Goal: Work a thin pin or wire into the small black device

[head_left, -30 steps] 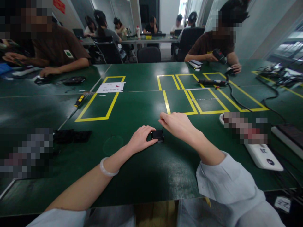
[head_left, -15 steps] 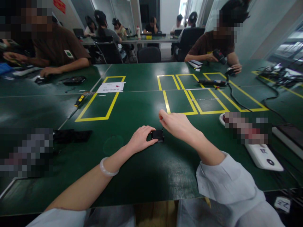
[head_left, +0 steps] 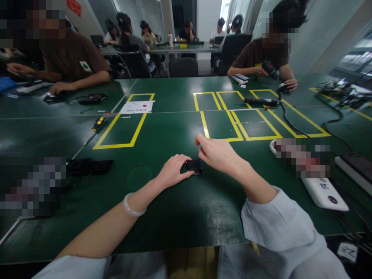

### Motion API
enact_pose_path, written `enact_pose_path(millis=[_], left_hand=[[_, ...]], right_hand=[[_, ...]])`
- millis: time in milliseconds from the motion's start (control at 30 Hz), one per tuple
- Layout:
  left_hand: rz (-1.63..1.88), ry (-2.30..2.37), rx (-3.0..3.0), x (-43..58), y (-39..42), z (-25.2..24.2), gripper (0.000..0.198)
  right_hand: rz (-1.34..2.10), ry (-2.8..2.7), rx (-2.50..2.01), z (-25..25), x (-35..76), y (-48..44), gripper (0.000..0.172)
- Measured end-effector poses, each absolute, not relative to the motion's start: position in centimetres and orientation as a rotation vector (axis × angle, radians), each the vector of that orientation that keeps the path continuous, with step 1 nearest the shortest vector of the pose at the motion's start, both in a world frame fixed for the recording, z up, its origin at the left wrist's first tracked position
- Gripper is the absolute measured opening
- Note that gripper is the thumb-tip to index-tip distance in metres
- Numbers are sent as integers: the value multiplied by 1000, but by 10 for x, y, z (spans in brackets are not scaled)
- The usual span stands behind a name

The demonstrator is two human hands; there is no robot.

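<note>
A small black box-like part [head_left: 193, 166] rests on the green table [head_left: 174, 209] in front of me. My left hand [head_left: 176, 170] grips it from the left, thumb along the near side and fingers along the far side. Just above its right end is my right hand [head_left: 216, 153], with its fingers curled together in a pinch. What the right fingers hold, if anything, is too small and hidden to make out.
Yellow tape rectangles [head_left: 132, 140] mark the table ahead. A yellow-black screwdriver [head_left: 98, 124] and a paper sheet [head_left: 138, 107] lie left; a black cabled tool [head_left: 261, 102] and a white power strip [head_left: 325, 193] are right. Two people sit across the table.
</note>
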State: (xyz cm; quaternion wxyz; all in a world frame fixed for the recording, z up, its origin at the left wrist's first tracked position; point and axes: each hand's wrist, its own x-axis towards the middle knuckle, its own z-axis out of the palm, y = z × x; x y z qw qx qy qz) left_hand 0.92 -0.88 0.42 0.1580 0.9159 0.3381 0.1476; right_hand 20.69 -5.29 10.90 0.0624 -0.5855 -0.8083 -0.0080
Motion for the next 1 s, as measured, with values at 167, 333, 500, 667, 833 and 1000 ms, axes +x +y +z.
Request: enact_pose_path(millis=[167,333,500,667,833,1000], left_hand=[[421,972,2621,9,-9,4,34],[430,964,2611,9,-9,4,33],[436,956,2622,9,-9,4,33],[426,968,2618,9,-9,4,33],[429,965,2606,9,-9,4,33],[433,963,2618,9,-8,2,34]], right_hand=[[-91,-2459,-1871,109,207,-50,28],[-65,-2467,-1840,109,206,-50,23],[-41,-2437,-1778,109,207,-52,21],[-91,-2458,-1866,106,208,-48,28],[-38,-2443,-1787,106,208,-49,24],[-27,-2436,-1758,107,208,-51,23]])
